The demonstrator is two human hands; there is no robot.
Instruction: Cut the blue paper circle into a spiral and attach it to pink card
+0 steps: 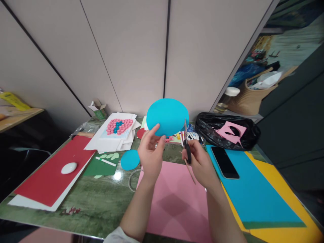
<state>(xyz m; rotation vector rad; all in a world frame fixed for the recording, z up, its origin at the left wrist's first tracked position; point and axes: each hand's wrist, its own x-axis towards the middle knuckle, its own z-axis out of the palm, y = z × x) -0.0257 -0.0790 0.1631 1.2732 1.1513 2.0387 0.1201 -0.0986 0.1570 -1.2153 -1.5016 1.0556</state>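
My left hand (151, 152) is raised over the table and pinches the lower edge of a large blue paper circle (167, 116). My right hand (199, 162) grips a pair of scissors (186, 145) with the blades pointing up at the circle's right edge. A thin wooden stick (190, 172) also pokes down out of the right hand. A pink paper sheet (177, 199) lies on the table below both hands. A smaller blue circle (130, 159) rests on the table left of my left hand.
A red sheet on white paper with a white oval object (69, 167) lies left. A green sheet (102, 166) and a stack of white sheets with pink-and-blue craftwork (118, 127) sit behind. Right: a phone (224, 162) on blue and yellow sheets (253, 189), and a black bag (227, 131).
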